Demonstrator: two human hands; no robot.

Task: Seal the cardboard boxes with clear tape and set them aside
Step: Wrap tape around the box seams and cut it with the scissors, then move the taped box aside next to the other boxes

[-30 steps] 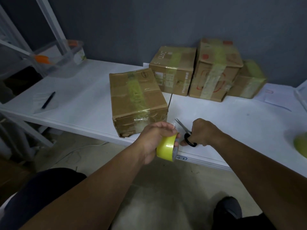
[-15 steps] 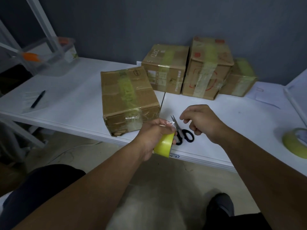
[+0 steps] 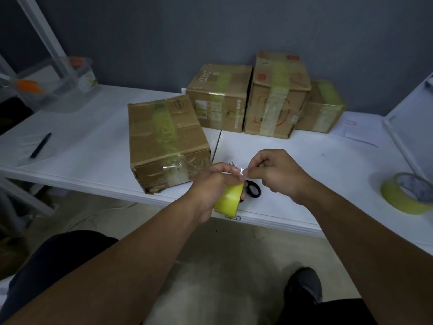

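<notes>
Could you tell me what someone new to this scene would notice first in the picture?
Both hands meet at the table's front edge: the left hand holds a yellow tape roll while the right hand pinches its loose clear end. Just left sits a taped cardboard box, with three more boxes against the back wall.

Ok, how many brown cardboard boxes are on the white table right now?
4. One brown cardboard box sits near the table's front edge, by the left hand. Three stand in a row against the grey wall: left, middle, right. More could be hidden behind them.
</notes>
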